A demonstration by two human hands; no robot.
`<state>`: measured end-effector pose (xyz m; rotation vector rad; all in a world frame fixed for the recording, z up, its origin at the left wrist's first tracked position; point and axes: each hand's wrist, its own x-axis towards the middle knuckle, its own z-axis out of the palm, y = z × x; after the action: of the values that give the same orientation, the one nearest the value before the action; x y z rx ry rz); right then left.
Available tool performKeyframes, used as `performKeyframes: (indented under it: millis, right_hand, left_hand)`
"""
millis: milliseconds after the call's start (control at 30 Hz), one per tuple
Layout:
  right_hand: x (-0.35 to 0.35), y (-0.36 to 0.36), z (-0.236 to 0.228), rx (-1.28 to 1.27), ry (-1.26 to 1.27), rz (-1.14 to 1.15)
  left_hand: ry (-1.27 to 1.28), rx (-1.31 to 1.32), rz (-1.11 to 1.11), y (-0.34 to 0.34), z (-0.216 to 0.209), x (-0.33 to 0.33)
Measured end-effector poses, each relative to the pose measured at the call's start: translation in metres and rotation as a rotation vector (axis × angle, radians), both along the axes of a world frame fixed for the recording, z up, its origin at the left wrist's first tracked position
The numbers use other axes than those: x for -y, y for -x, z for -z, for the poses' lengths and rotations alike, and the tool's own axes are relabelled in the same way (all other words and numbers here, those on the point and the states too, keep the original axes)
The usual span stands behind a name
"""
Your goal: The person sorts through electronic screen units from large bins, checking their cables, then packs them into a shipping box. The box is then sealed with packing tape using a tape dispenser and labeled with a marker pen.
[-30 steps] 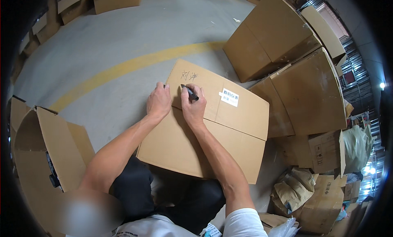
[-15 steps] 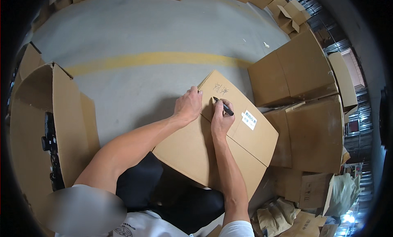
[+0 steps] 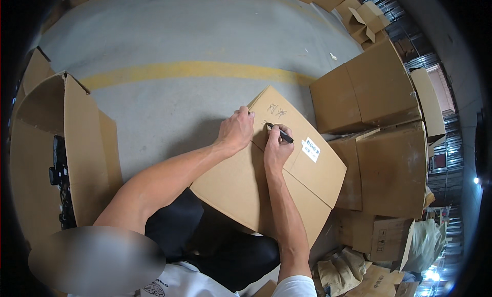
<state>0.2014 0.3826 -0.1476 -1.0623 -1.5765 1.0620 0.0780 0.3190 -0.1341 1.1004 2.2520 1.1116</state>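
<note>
A flattened cardboard box (image 3: 307,189) lies tilted in front of me, with handwriting in dark ink near its far corner and a white label (image 3: 310,150) on its right part. My right hand (image 3: 279,148) is closed around a black marker (image 3: 279,133), whose tip touches the cardboard just below the handwriting. A small new mark shows at the tip. My left hand (image 3: 237,129) is closed on the box's upper left edge, its fingers partly hidden. Something small and dark shows beside its fingertips, too little to name.
At the left stands an open carton (image 3: 84,153) with black parts inside. Large cartons (image 3: 392,169) are stacked on the right, close to the box. Lower right lie a crumpled brown sack (image 3: 341,271) and a pale green bag (image 3: 428,243). A yellow line (image 3: 195,69) crosses the grey floor.
A small ink mark has appeared under the handwriting, at the marker's tip. My right hand has shifted only slightly; my left hand keeps its place on the edge.
</note>
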Motion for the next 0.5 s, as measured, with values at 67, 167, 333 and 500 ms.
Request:
performKeyframes:
  millis: [67, 167, 333, 500]
  right_hand:
    - [-0.003, -0.003, 0.001, 0.030, 0.003, -0.012]
    - [0.001, 0.001, -0.003, 0.032, -0.015, -0.002]
    - [-0.003, -0.002, 0.003, 0.019, -0.073, 0.016]
    - [0.009, -0.005, -0.002, -0.083, 0.043, -0.023]
  left_hand:
    - [0.004, 0.001, 0.009, -0.001, -0.003, 0.000]
    - [0.010, -0.002, -0.002, 0.002, 0.000, 0.001]
    - [0.018, 0.006, 0.000, 0.000, -0.004, 0.000]
    - [0.033, 0.031, -0.015, 0.001, 0.001, -0.002]
